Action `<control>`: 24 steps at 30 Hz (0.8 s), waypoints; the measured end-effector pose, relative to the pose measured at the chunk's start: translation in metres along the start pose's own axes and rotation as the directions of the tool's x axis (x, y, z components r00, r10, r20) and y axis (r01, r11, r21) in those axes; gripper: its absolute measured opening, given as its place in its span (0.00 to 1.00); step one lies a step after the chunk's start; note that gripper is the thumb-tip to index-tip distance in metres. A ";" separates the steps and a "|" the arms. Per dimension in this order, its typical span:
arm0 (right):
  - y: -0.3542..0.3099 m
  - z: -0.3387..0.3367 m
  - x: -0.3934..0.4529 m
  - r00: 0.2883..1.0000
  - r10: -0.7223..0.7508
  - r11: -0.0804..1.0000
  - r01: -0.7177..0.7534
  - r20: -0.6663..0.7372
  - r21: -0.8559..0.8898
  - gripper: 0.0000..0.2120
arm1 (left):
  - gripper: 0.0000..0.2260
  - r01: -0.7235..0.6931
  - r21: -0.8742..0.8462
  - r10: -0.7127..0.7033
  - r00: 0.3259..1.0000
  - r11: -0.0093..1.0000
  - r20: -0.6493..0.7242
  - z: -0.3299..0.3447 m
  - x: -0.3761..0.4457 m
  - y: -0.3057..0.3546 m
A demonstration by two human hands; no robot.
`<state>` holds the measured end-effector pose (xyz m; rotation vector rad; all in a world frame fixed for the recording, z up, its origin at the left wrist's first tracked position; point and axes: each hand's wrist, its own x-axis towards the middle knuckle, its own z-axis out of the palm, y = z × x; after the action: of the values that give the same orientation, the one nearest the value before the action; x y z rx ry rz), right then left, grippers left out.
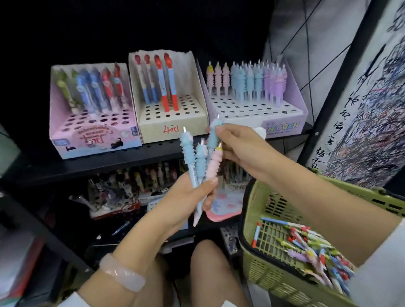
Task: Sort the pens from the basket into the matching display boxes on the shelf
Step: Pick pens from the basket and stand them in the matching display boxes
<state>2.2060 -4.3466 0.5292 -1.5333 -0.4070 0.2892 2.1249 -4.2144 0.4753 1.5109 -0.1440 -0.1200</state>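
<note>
In front of the shelf, my left hand (pixel 187 197) grips a bunch of unicorn pens (pixel 200 162) by their lower barrels. My right hand (pixel 238 145) pinches the top of one blue pen (pixel 213 137). Best bet imo: pull it straight up so the others don't slip, then drop it beside the blue ones in the unicorn box (pixel 281 125), just behind my fingers (pixel 220 129). The basket (pixel 265 275) sits at my right.

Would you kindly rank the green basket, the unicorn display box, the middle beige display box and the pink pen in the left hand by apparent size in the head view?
1. green basket, though it sits nearest the camera
2. unicorn display box
3. beige display box
4. pink pen, in the left hand
</note>
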 end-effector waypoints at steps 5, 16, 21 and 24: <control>-0.016 0.028 0.025 0.996 -0.085 0.995 0.086 0.031 -0.053 0.07 | 0.04 -0.058 -0.006 0.057 0.991 0.998 -0.120 -0.037 -0.009 0.016; -0.061 0.003 0.096 0.850 -0.365 0.909 0.237 -0.379 -0.342 0.11 | 0.11 -0.032 0.097 0.063 0.939 0.995 -0.338 -0.075 0.015 0.042; -0.075 -0.042 0.108 0.743 -0.503 0.802 0.211 -0.441 -0.558 0.10 | 0.09 -0.086 0.006 0.084 0.950 0.996 -0.300 -0.064 0.040 0.056; -0.083 -0.069 0.109 0.703 -0.575 0.703 0.162 -0.418 -0.693 0.11 | 0.11 -0.119 -0.021 0.110 0.960 0.993 -0.258 -0.057 0.052 0.062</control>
<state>2.3284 -4.3643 0.6211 -2.0123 -0.3024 -0.7722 2.1849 -4.1631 0.5350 1.4643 -0.0208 0.1655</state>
